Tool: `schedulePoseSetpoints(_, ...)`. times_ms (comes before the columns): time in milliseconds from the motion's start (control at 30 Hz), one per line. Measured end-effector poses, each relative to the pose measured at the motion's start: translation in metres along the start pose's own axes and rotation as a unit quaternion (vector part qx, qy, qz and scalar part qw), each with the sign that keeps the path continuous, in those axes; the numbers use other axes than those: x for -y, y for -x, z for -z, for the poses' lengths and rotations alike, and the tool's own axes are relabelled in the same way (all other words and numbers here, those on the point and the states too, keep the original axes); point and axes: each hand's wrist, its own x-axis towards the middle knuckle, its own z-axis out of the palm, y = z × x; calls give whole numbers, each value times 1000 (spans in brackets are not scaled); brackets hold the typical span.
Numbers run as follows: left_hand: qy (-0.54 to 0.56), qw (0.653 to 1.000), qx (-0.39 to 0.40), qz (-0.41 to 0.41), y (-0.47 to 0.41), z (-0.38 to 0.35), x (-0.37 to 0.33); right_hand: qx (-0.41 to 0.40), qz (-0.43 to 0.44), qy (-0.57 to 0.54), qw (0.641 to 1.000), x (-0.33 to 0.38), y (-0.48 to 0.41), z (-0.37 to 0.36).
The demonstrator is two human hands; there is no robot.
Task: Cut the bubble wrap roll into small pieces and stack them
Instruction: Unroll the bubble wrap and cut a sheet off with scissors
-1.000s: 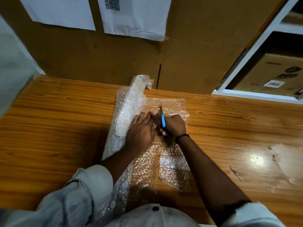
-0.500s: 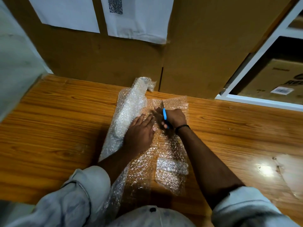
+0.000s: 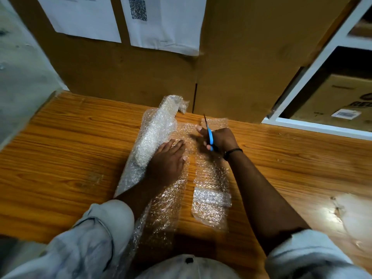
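A clear bubble wrap roll (image 3: pixel 155 135) lies on the wooden table (image 3: pixel 70 148), its loose sheet spread to the right and toward me. My left hand (image 3: pixel 167 160) lies flat on the sheet beside the roll, fingers straight. My right hand (image 3: pixel 218 139) grips blue-handled scissors (image 3: pixel 209 132), blades pointing away near the sheet's far edge. A slit runs along the sheet between my hands. Right of the slit lies a strip (image 3: pixel 211 178), with a small folded piece (image 3: pixel 210 206) at its near end.
Brown cardboard panels (image 3: pixel 241 57) with two white paper sheets (image 3: pixel 161 23) stand right behind the table. A white shelf (image 3: pixel 314 63) holding a cardboard box (image 3: pixel 340 103) is at the right. A grey wall borders the left. A glare patch lies on the table at right.
My right hand has run the scissors away from me along the sheet, reaching its far edge. The slit is longer and the right strip has parted from the sheet. My left hand stayed flat.
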Motion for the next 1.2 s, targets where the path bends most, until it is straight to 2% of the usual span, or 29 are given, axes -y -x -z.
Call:
schedulePoseSetpoints(67,1,1000,-3,1,0,-1,0,30,2,-36,999,-8,16,14)
schedulePoseSetpoints(133,2,1000,-1,-2,-2,-2,0,35,9,-26,999,-22,29,30)
schedulePoseSetpoints(233,10,1000,8,1,-3,-3,0,-4,13,-4,1000,-49,43,51)
schedulePoseSetpoints(300,16,1000,10,5,-3,-3,-2,-78,34,69,994,-71,51,64)
schedulePoseSetpoints(367,35,999,-9,14,-2,-2,-8,-149,68,178,970,-94,59,78)
schedulePoseSetpoints(500,116,988,-93,-41,4,-4,-36,-164,102,298,935,-117,80,96)
schedulePoseSetpoints(633,89,987,-6,-131,4,-10,-60,-141,98,405,898,-115,96,94)
schedulePoseSetpoints(833,54,991,78,-96,-18,-7,-63,-146,53,557,816,-101,116,77)
schedulePoseSetpoints(900,54,990,84,-98,-26,-5,-62,-179,102,578,790,-103,124,71)
schedulePoseSetpoints(1000,83,989,77,-96,-28,-6,-61,-194,264,545,772,-116,133,59)
schedulePoseSetpoints(1067,121,987,47,-94,-23,-7,-60,-132,365,479,788,-127,141,50)
schedulePoseSetpoints(1100,139,985,31,-97,-19,-7,-58,-86,388,462,793,-131,146,46)
schedulePoseSetpoints(1200,178,977,5,-113,-5,-9,-54,2,391,493,777,-148,155,35)
